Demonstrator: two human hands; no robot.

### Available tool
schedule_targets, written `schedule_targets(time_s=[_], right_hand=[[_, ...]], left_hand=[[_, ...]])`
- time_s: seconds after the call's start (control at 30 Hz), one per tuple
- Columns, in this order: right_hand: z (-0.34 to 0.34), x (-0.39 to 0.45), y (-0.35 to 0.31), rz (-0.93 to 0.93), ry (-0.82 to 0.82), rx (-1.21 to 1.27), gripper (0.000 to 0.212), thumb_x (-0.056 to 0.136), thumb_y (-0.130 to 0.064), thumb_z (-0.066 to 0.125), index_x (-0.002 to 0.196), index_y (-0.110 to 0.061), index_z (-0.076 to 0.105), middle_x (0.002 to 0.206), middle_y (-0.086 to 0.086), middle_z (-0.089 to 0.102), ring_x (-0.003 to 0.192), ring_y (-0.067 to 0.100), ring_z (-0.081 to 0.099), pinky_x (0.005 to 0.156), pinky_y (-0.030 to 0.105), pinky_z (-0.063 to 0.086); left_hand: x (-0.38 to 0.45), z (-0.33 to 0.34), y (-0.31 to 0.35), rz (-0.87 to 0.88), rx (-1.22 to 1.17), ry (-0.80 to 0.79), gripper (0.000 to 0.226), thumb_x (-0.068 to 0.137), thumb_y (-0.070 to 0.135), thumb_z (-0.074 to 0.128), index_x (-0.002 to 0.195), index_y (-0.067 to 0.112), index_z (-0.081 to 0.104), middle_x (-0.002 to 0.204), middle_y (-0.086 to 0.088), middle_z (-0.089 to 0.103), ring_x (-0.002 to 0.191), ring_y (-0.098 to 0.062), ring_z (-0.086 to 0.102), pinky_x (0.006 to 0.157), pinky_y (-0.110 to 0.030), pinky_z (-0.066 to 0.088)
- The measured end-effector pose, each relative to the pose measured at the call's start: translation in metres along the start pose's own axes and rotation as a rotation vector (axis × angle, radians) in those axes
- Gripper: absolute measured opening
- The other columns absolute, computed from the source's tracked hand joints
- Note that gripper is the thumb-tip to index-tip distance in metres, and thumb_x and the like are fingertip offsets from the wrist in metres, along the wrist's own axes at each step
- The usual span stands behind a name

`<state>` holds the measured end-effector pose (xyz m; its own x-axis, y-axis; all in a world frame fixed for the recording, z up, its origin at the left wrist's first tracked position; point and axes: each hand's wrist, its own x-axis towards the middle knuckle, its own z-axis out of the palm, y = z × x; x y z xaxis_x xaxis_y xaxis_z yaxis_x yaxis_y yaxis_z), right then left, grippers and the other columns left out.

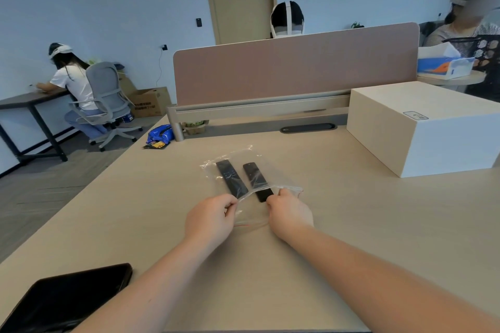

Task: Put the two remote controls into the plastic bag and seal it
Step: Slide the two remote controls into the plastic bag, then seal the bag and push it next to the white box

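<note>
We see a clear plastic bag (pixel 238 167) lying on the tabletop (pixel 351 211) with two black remotes side by side: the left remote (pixel 231 177) inside it, the right remote (pixel 257 180) with its near end poking out of the mouth. The left hand (pixel 211 217) has its grip pinched closed on the bag's near edge. The right hand (pixel 289 213) has its grip closed at the bag's mouth beside the right remote's end.
</note>
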<state>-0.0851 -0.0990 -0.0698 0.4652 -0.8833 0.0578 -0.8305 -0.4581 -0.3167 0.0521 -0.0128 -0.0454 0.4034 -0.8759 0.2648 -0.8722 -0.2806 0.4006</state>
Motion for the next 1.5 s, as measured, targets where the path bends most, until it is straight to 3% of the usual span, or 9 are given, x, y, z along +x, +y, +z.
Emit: schedule_targets(time_s=[0.27,0.43,0.53,0.6,0.73,0.83,1.0,1.2,1.5], right_hand=[[-0.005,0.014,-0.009,0.091,-0.128,-0.09,0.037,0.093,-0.002,0.041,0.125,-0.012,0.057,0.129,0.008,0.059,0.118,0.027,0.057,0.089,0.038,0.05],[-0.011,0.01,-0.001,0.094,-0.163,-0.032,0.045,0.095,-0.004,0.041,0.138,-0.018,0.045,0.138,0.008,0.052,0.125,0.028,0.052,0.097,0.044,0.047],[-0.017,0.003,0.011,0.042,-0.158,0.008,0.05,0.093,-0.005,0.041,0.139,-0.022,0.043,0.139,0.006,0.049,0.123,0.029,0.053,0.096,0.044,0.049],[-0.022,-0.003,0.02,0.004,-0.114,0.019,0.046,0.09,-0.006,0.04,0.133,-0.021,0.048,0.133,0.006,0.05,0.117,0.03,0.057,0.091,0.042,0.051],[-0.032,-0.015,0.031,-0.048,-0.015,0.001,0.032,0.091,-0.01,0.041,0.114,-0.017,0.061,0.122,0.008,0.054,0.107,0.031,0.06,0.083,0.035,0.052],[-0.038,-0.021,0.031,-0.092,0.101,0.028,0.029,0.091,-0.013,0.041,0.108,-0.015,0.066,0.112,0.007,0.06,0.102,0.03,0.061,0.072,0.03,0.049],[-0.041,-0.025,0.022,-0.367,0.423,0.128,0.022,0.084,-0.011,0.054,0.102,-0.011,0.066,0.095,0.006,0.064,0.095,0.029,0.057,0.067,0.04,0.054],[-0.03,-0.023,0.015,-0.666,0.324,-0.119,0.052,0.068,-0.032,0.07,0.119,-0.028,0.062,0.117,-0.007,0.068,0.116,0.024,0.06,0.087,0.04,0.051],[-0.015,-0.015,-0.003,-0.736,0.415,-0.133,0.01,0.061,-0.036,0.078,0.067,-0.03,0.073,0.069,-0.017,0.074,0.09,0.011,0.071,0.07,0.031,0.053]], left_hand=[[-0.001,0.004,-0.003,0.054,0.032,0.021,0.019,0.091,0.028,0.051,0.1,0.03,0.067,0.101,0.008,0.073,0.097,-0.022,0.064,0.079,-0.036,0.054],[-0.008,0.008,-0.009,0.242,0.062,0.003,0.018,0.09,0.032,0.051,0.098,0.029,0.067,0.101,0.01,0.072,0.099,-0.02,0.063,0.077,-0.032,0.051],[-0.015,0.01,-0.016,0.373,0.097,-0.048,0.036,0.082,0.056,0.048,0.098,0.029,0.065,0.096,0.01,0.068,0.099,-0.017,0.058,0.075,-0.031,0.05],[-0.019,0.011,-0.021,0.407,0.127,-0.079,0.052,0.073,0.068,0.044,0.106,0.031,0.062,0.1,0.011,0.066,0.102,-0.014,0.054,0.077,-0.03,0.05],[-0.023,0.01,-0.028,0.457,0.126,0.0,0.046,0.075,0.055,0.058,0.115,0.033,0.059,0.11,0.014,0.066,0.106,-0.012,0.056,0.08,-0.028,0.051],[-0.022,0.009,-0.033,0.534,0.254,0.088,0.034,0.073,0.028,0.06,0.107,0.033,0.056,0.097,0.015,0.07,0.089,-0.011,0.065,0.06,-0.02,0.055],[-0.024,0.006,-0.033,0.529,0.278,0.197,0.021,0.079,0.036,0.043,0.082,0.031,0.063,0.076,0.017,0.068,0.072,-0.008,0.062,0.043,-0.018,0.047],[-0.025,0.006,-0.035,0.535,0.181,0.311,0.021,0.083,0.032,0.048,0.08,0.028,0.068,0.075,0.013,0.071,0.067,-0.013,0.063,0.041,-0.022,0.05],[-0.022,0.008,-0.039,0.558,0.162,0.41,0.02,0.083,0.034,0.051,0.076,0.026,0.068,0.07,0.011,0.07,0.063,-0.013,0.062,0.039,-0.022,0.048]])
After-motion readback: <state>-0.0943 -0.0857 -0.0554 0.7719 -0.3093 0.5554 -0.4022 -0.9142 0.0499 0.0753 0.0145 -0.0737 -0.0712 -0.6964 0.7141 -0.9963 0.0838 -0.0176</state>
